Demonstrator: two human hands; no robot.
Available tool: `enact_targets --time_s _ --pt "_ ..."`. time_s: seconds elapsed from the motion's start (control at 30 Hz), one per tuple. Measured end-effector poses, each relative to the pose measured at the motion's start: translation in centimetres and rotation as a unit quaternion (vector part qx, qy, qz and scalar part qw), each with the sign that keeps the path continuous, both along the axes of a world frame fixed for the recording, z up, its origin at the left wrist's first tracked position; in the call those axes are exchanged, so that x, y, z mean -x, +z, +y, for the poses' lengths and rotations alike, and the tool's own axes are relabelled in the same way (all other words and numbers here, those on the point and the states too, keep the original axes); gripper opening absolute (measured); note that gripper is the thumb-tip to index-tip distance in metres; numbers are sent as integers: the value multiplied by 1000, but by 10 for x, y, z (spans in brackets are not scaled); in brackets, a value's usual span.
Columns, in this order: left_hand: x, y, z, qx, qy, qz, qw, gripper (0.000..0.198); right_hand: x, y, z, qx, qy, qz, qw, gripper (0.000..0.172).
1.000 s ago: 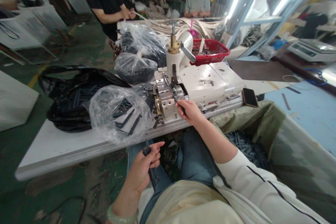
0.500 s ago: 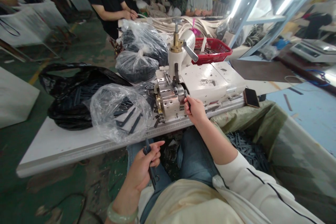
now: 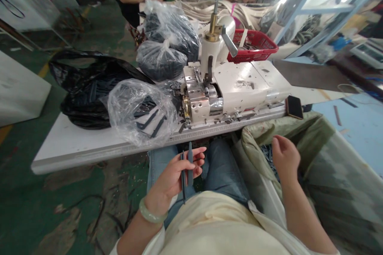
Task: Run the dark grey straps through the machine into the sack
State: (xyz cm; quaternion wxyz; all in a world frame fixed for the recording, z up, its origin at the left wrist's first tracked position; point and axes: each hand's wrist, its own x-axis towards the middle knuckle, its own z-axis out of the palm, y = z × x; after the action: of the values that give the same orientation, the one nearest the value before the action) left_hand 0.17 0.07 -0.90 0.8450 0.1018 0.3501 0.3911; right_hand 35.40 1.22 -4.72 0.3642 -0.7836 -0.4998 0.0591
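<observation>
The right hand (image 3: 285, 159) moves from the white machine (image 3: 239, 83) to above a green sack (image 3: 323, 143), off the right end of the tabletop's (image 3: 77, 147) front edge, fingers curled; whether they grip anything cannot be told. The left hand (image 3: 175, 173), also shifted, pinches two dark strips (image 3: 190, 155) before that edge. Along it, left of the machine, sits a clear plastic bag (image 3: 125, 107).

A workshop, by its white machine (image 3: 247, 83) and bagged dark strips (image 3: 97, 91).
</observation>
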Motion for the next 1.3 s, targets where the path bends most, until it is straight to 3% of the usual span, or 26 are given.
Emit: enact_targets --time_s 0.07,0.17,0.23,0.3,0.37,0.47,0.57,0.67,0.83,1.03,1.1,1.23,1.3 --pt "-7 1 -1 3 -26 -5 1000 55 50 14 5 49 162 167 971 46" --pt "-13 4 -7 4 -44 -8 999 50 129 28 16 102 371 349 854 39" --pt "-13 6 -12 7 -35 -3 999 39 167 31 21 171 432 434 772 39" --pt "-9 9 -17 14 -17 8 1000 30 187 31 23 231 438 511 702 38" --pt "-2 13 -20 26 -3 11 1000 23 192 30 25 237 415 592 649 34" --pt "9 17 -20 40 -25 -6 999 27 185 30 29 182 378 686 594 28" --pt "11 18 -17 13 -67 14 998 27 175 31 30 171 377 716 562 29" --pt "3 14 -15 -38 -53 83 994 22 169 31 27 179 399 711 550 30" --pt "-6 6 -14 -93 -21 175 980 25 168 24 22 189 438 681 556 31" --pt "2 6 -16 -93 -38 160 982 25 175 14 22 186 437 700 534 33" --pt "5 7 -16 -83 -51 150 984 26 178 15 29 169 431 689 557 32" --pt "8 5 -15 -71 -55 147 985 27 184 32 63 81 364 652 660 34" --pt "9 3 -14 -72 -48 148 985 26 185 44 88 74 325 642 691 36"
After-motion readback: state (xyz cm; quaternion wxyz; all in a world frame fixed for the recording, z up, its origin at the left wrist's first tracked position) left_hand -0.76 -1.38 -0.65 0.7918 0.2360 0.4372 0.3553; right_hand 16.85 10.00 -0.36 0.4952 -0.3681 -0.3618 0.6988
